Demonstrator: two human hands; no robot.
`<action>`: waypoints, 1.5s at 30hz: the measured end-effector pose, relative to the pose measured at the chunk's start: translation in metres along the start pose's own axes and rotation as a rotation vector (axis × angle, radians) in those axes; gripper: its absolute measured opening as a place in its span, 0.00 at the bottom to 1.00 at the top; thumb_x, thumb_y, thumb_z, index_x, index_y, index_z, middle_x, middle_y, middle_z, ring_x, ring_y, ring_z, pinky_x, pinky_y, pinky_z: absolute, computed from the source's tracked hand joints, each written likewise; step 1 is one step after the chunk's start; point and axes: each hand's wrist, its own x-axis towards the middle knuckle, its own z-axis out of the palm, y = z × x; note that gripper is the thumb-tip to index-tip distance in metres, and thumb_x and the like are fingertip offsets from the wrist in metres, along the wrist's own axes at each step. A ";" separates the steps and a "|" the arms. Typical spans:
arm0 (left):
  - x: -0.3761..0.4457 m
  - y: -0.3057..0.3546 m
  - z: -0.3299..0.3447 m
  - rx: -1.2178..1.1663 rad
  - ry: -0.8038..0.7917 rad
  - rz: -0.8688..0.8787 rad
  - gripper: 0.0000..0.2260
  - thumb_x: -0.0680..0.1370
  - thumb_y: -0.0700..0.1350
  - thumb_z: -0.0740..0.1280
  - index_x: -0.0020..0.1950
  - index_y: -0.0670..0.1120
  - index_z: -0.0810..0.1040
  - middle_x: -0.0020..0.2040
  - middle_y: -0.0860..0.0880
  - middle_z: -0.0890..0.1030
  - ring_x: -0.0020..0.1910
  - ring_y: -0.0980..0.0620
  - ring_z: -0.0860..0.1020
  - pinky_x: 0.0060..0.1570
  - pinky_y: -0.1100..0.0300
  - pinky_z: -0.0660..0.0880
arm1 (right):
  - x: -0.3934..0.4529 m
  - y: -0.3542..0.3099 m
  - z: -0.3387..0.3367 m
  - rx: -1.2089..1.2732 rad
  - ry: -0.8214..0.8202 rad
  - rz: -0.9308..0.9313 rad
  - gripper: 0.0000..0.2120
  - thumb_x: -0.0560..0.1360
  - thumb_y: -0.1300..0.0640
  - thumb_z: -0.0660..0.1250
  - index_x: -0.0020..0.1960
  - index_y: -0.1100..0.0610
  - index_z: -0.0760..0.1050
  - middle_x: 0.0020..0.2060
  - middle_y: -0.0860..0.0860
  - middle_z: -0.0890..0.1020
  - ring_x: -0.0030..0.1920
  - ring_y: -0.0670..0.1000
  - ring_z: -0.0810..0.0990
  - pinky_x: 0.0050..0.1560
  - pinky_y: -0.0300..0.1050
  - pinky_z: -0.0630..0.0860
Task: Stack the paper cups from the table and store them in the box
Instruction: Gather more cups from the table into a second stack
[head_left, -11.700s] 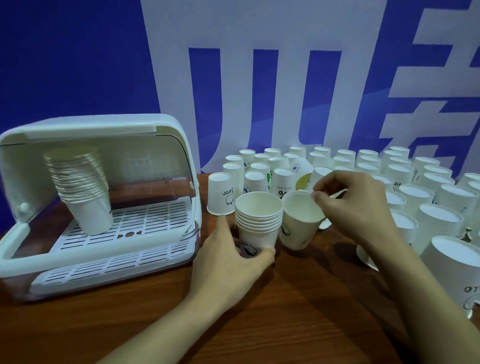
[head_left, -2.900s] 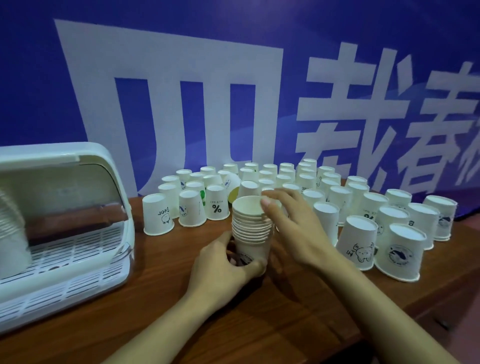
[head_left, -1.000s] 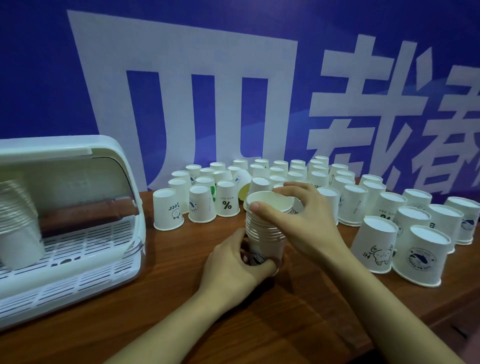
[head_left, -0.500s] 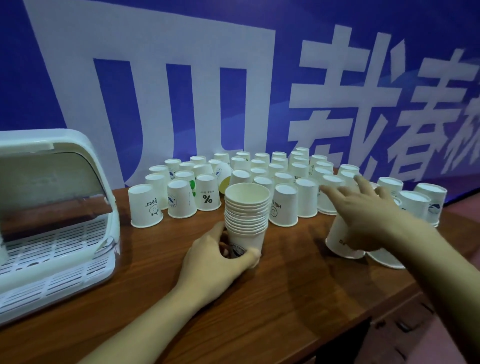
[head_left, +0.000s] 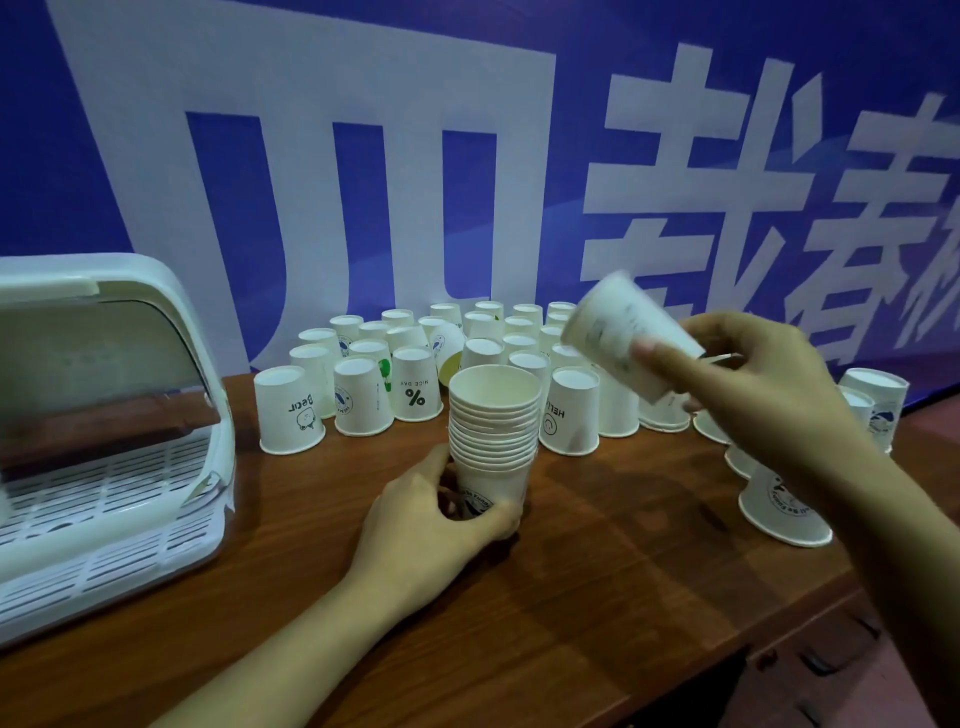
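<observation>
The left hand curls round the bottom cup of the stack, which stands mouth-up on the wooden table. The right hand pinches 1 lifted cup in the air, tilted and blurred, up to the right of the stack. Behind them the loose cups stand upside down in rows (prints inverted too). The white box sits open at the left edge.
</observation>
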 end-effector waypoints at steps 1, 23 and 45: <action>0.000 0.000 0.000 -0.008 -0.005 -0.002 0.26 0.61 0.71 0.72 0.54 0.61 0.79 0.43 0.63 0.83 0.40 0.59 0.81 0.45 0.54 0.79 | -0.001 -0.005 0.005 0.197 0.003 0.043 0.19 0.73 0.38 0.71 0.54 0.52 0.81 0.42 0.48 0.86 0.43 0.49 0.86 0.40 0.40 0.81; 0.001 -0.006 0.002 -0.046 0.014 0.041 0.23 0.64 0.69 0.73 0.55 0.63 0.78 0.46 0.62 0.84 0.44 0.60 0.81 0.49 0.50 0.81 | -0.007 -0.025 0.107 0.461 -0.145 0.047 0.40 0.58 0.26 0.74 0.65 0.45 0.78 0.64 0.41 0.79 0.63 0.37 0.75 0.60 0.38 0.72; 0.001 -0.001 -0.004 0.004 -0.024 0.008 0.30 0.60 0.73 0.72 0.59 0.64 0.78 0.47 0.61 0.86 0.45 0.61 0.82 0.52 0.50 0.81 | -0.042 0.029 0.047 -0.199 0.211 -0.110 0.26 0.70 0.51 0.78 0.66 0.52 0.77 0.62 0.48 0.77 0.67 0.51 0.71 0.67 0.47 0.65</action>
